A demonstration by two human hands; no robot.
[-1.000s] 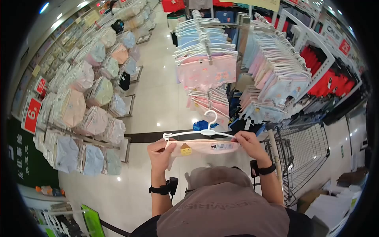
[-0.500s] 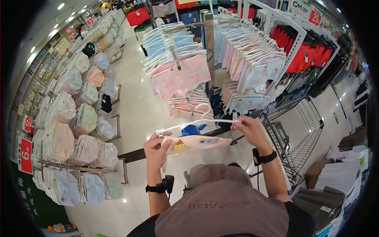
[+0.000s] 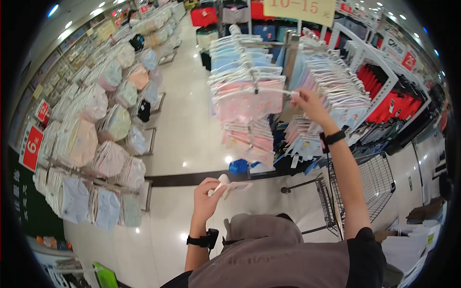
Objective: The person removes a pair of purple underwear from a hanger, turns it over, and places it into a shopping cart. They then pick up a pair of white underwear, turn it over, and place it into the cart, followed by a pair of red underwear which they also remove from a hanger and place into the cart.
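My left hand [image 3: 205,204] is closed on a small pale pink pair of underpants [image 3: 236,187], folded up and held low over the floor. Part of the garment is covered by my fingers. Farther forward, my right hand [image 3: 309,104] pinches one end of a white plastic hanger [image 3: 277,90] with nothing hanging on it. That hanger lies across the front of the pink printed underwear [image 3: 246,106] on the middle rack in this view. Behind it, several white hangers crowd the metal rail [image 3: 254,77].
Rows of pastel underwear [image 3: 81,139] on hangers line the left side. A wire shopping cart [image 3: 370,180] stands at my right. Red garments [image 3: 384,108] hang on a white rack at the back right. Price signs [image 3: 32,148] stick out at the left.
The underpants have come off the hanger and stay in my left hand. My right hand has carried the hanger forward and up to the rack. The camera view has shifted.
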